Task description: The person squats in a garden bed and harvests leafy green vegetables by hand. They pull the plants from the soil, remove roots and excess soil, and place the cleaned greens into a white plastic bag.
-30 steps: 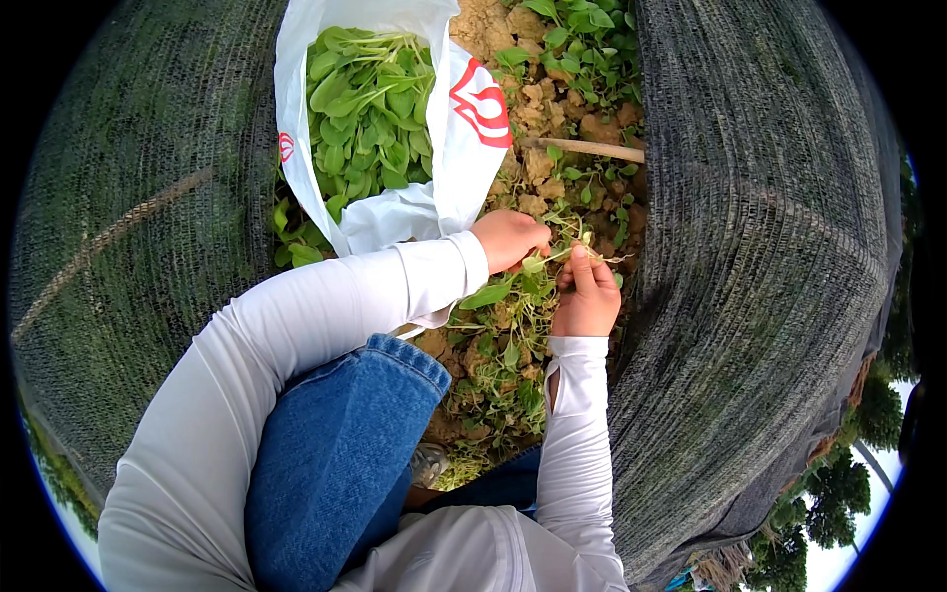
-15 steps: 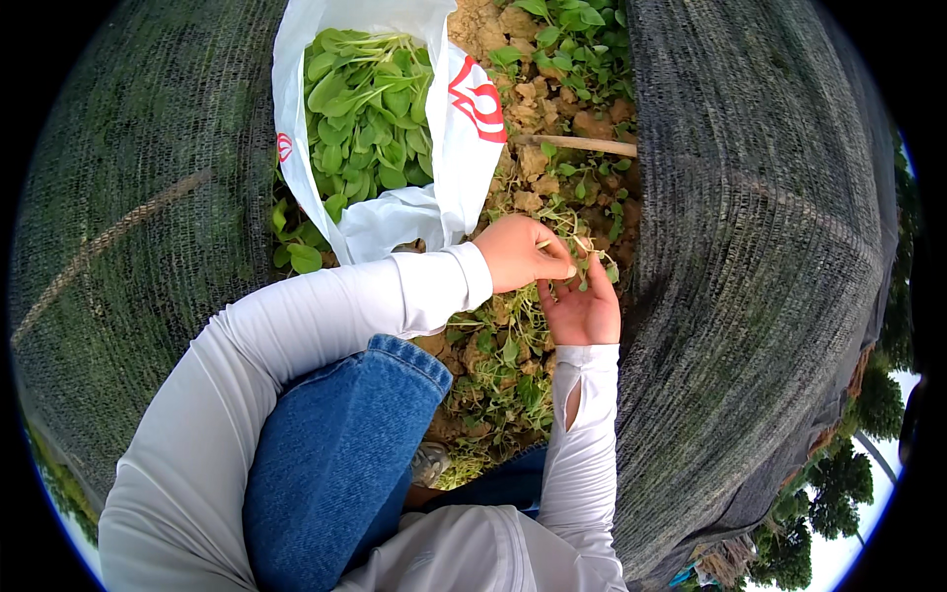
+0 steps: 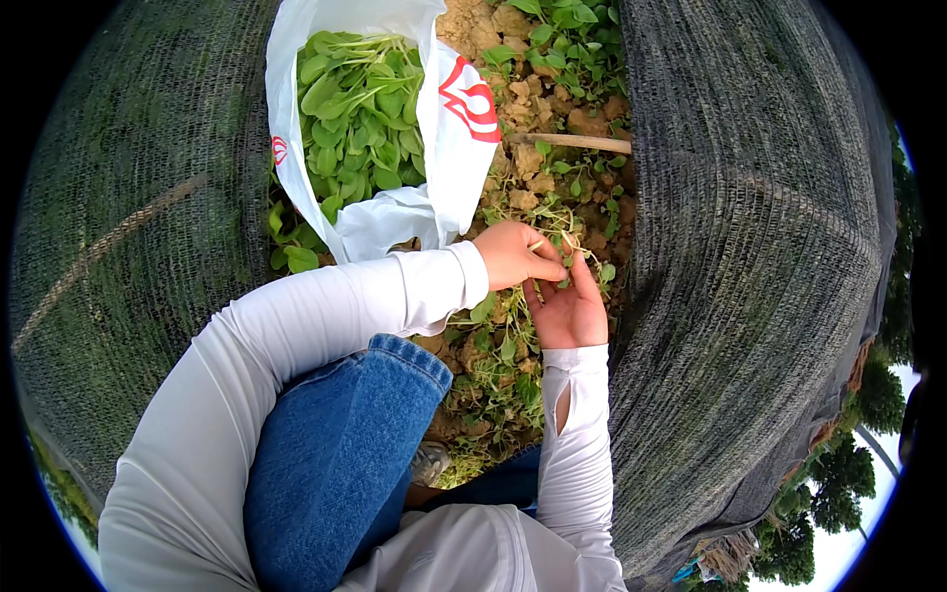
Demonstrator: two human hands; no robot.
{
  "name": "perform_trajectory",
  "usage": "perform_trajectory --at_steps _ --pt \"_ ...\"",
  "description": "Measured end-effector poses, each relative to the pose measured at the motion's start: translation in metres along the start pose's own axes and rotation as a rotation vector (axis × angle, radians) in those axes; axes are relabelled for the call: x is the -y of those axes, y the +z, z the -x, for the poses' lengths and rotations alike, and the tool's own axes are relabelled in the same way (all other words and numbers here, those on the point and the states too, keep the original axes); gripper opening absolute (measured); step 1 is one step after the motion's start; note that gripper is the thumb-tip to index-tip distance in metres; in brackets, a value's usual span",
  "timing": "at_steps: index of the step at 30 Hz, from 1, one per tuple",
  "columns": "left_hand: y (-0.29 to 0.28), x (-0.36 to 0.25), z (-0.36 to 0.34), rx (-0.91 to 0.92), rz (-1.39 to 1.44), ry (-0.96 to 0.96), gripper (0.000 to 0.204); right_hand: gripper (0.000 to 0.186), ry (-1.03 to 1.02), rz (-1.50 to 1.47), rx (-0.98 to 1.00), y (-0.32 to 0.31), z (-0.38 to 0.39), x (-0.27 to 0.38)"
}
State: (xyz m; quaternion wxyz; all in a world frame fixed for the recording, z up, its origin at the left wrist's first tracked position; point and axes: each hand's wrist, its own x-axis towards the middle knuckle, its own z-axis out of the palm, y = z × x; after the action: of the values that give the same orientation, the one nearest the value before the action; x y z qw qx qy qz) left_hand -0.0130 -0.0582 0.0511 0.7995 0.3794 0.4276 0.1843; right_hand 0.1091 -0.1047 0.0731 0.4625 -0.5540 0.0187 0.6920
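Between dark shade nets, just below a white bag [image 3: 449, 148] of picked greens, the left hand [image 3: 515, 254] pinches a small seedling [image 3: 564, 259], its stem pointing upward, against the half-open right hand [image 3: 567, 311].

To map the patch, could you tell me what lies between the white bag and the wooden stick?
In the head view, clumpy brown soil with small green seedlings lies between the white bag and the wooden stick.
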Motion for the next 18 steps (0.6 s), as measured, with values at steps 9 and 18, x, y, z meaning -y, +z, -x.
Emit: perform_trajectory --at_steps 9,18 --pt "-0.011 0.0 -0.002 0.078 0.184 -0.141 0.02 0.058 -0.146 0.132 -0.27 -0.015 -0.004 0.007" --pt "-0.013 0.002 -0.008 0.09 -0.105 -0.018 0.019 0.014 -0.16 0.253 -0.039 -0.015 -0.006 0.007"
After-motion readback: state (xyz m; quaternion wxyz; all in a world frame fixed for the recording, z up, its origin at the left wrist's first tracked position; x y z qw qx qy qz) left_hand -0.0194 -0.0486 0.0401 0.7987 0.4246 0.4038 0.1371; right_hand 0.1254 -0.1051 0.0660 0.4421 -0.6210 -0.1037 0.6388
